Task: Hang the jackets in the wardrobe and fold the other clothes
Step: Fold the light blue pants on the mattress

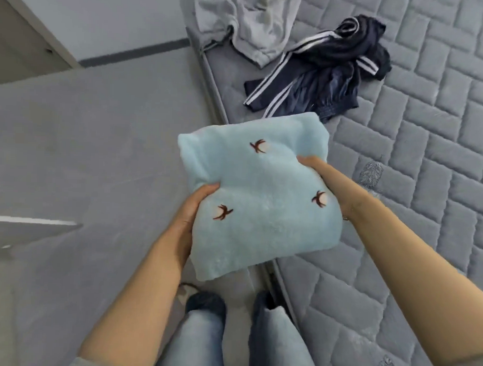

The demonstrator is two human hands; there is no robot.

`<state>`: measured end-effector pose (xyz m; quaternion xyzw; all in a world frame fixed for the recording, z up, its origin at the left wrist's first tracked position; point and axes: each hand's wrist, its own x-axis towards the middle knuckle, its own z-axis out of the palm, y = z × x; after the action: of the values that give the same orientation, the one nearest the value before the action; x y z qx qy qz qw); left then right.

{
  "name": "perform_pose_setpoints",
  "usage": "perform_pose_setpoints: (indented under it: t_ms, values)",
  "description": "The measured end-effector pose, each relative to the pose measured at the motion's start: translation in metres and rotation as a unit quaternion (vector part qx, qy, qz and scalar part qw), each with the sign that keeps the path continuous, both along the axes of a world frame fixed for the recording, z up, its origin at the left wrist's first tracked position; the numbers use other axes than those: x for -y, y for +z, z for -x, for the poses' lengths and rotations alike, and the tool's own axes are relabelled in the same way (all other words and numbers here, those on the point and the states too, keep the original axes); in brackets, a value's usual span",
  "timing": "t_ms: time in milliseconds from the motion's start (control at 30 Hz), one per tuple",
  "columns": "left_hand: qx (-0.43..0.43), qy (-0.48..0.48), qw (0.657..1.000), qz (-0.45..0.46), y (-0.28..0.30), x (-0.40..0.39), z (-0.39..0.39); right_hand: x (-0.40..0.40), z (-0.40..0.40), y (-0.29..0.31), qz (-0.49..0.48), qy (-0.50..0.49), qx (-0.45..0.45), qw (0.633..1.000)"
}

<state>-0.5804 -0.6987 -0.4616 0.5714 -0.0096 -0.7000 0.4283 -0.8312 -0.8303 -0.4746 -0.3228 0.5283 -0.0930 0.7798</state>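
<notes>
A folded light-blue fleece garment (pixel 259 194) with small brown embroidered marks is held in the air over the mattress's edge. My left hand (pixel 190 214) grips its left side, thumb on top and fingers hidden underneath. My right hand (pixel 325 180) grips its right side, thumb pressed into the top, fingers hidden below. A crumpled navy garment with white stripes (pixel 321 73) lies on the mattress beyond. A light grey garment (pixel 248 21) lies bunched at the mattress's far corner.
The grey quilted mattress (pixel 427 162) fills the right side. Grey floor (pixel 99 150) spreads to the left. A white furniture edge (pixel 34 33) stands at the upper left. My legs in jeans (pixel 202 340) are at the bottom.
</notes>
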Motion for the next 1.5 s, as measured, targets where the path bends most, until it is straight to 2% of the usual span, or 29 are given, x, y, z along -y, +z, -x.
perform_pose_setpoints:
  t_ms: [133, 333, 433, 600, 800, 900, 1067, 1167, 1300, 1367, 1500]
  values:
    - [0.013, 0.047, 0.998, 0.037, 0.08, -0.056, -0.091, -0.025, -0.104, 0.086, 0.032, 0.047, 0.017, 0.998]
    - [0.064, 0.217, 0.97, 0.091, 0.165, -0.148, -0.211, -0.071, -0.275, 0.173, 0.048, 0.146, 0.087, 0.984]
    - [0.11, 0.327, 0.933, 0.106, 0.204, -0.197, -0.259, -0.092, -0.361, 0.211, 0.064, 0.228, 0.109, 0.965]
    - [0.227, 0.485, 0.834, 0.133, 0.263, -0.267, -0.312, -0.13, -0.495, 0.273, 0.07, 0.378, 0.173, 0.907]
    - [0.142, 0.607, 0.758, 0.192, 0.31, -0.35, -0.319, -0.195, -0.607, 0.326, 0.05, 0.531, 0.239, 0.812]
    - [0.177, 0.65, 0.712, 0.198, 0.333, -0.38, -0.321, -0.234, -0.645, 0.35, 0.03, 0.588, 0.248, 0.77]
    - [0.267, 0.697, 0.651, 0.14, 0.387, -0.437, -0.333, -0.304, -0.7, 0.413, 0.03, 0.66, 0.272, 0.7]
    - [0.333, 0.713, 0.605, 0.122, 0.428, -0.475, -0.349, -0.342, -0.732, 0.458, 0.034, 0.668, 0.332, 0.665]
    - [0.378, 0.696, 0.584, 0.178, 0.485, -0.519, -0.379, -0.385, -0.77, 0.511, 0.048, 0.667, 0.413, 0.618]
    - [0.412, 0.683, 0.576, 0.182, 0.518, -0.536, -0.399, -0.408, -0.788, 0.541, 0.074, 0.662, 0.432, 0.608]
    - [0.466, 0.666, 0.553, 0.182, 0.587, -0.563, -0.449, -0.445, -0.829, 0.609, 0.188, 0.588, 0.463, 0.636]
